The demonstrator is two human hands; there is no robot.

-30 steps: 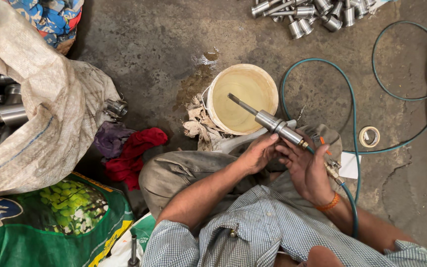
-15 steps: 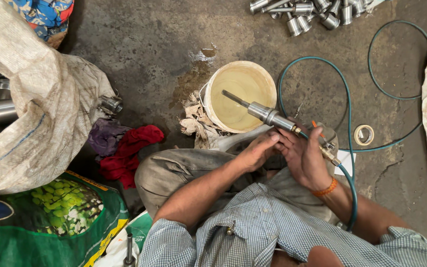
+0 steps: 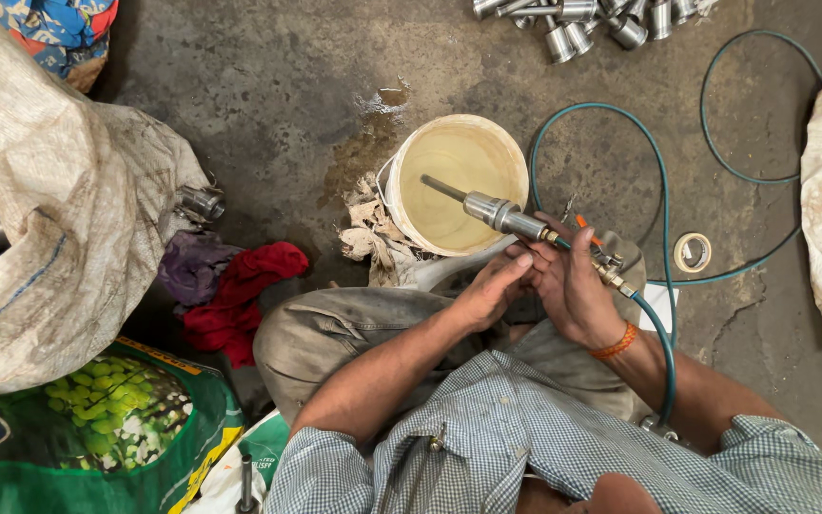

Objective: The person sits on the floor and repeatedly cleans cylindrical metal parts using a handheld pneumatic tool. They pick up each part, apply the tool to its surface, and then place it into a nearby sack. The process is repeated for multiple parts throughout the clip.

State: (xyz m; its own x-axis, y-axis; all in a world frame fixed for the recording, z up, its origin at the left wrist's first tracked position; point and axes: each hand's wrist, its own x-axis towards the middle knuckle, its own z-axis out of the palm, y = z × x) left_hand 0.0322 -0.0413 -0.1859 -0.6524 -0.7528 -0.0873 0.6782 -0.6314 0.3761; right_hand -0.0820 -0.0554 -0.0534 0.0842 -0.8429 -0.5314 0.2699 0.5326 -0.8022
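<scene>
Nearest the camera: a blue-and-white checked shirt [image 3: 525,447] and grey trousers [image 3: 335,333], knees folded over the concrete floor [image 3: 268,86]. Just beyond, both hands meeting over the lap. Right hand [image 3: 577,290], an orange band [image 3: 615,341] at the wrist, wrapped closed around the rear of a metal air tool [image 3: 506,217] — fingers curled about its body near the brass fitting. Left hand [image 3: 487,290] partly curled, fingertips pressed against the right hand's fingers just below the tool; whether gripping anything of its own, cannot tell. Tool tilted, its thin shaft pointing up-left over the mouth of a cream plastic bucket [image 3: 454,181] (tip above the rim, not touching the inside as far as visible). Green hose [image 3: 654,200] running from the fitting, looping across the floor to the right and back beside the right forearm.

Left of the knees: a red cloth [image 3: 240,290] and a purple one [image 3: 187,266], a green printed sack [image 3: 97,419], a large dirty white sack [image 3: 49,219]. Beside the bucket, crumpled rags [image 3: 368,233]. Right of the hose, a roll of tape [image 3: 693,252] — flat on the floor. Farthest off, along the top edge, a pile of shiny metal cylinders [image 3: 582,24].
</scene>
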